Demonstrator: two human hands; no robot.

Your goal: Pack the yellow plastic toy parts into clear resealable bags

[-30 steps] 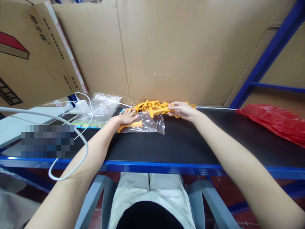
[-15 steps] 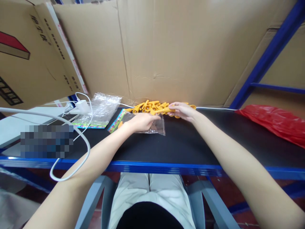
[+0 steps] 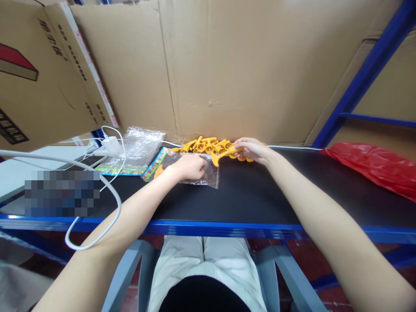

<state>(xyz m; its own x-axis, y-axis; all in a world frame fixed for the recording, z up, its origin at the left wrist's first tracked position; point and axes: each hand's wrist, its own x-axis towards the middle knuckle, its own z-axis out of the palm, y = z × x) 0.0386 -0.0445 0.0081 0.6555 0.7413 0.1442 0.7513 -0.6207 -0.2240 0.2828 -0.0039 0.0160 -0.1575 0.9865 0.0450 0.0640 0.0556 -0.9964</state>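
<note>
My left hand (image 3: 189,167) grips the top of a small clear plastic bag (image 3: 208,174) with a colourful header, lying on the black shelf top (image 3: 260,195). An orange plastic piece shows inside the bag at its left end (image 3: 158,172). My right hand (image 3: 251,150) pinches one orange plastic piece (image 3: 221,156) and holds it at the bag's open right edge. Behind both hands lies a pile of several like orange pieces (image 3: 203,145) against the cardboard wall.
A stack of clear bags with colourful headers (image 3: 136,149) lies at the left, beside a white charger and cable (image 3: 112,145). A red plastic bag (image 3: 373,167) lies at the right. Cardboard sheets (image 3: 227,65) form the back wall. The blue shelf edge (image 3: 227,227) runs along the front.
My left hand has moved right from the bag's left end onto its top and gripped it. My right hand has drawn one orange piece out of the pile down to the bag's opening.
</note>
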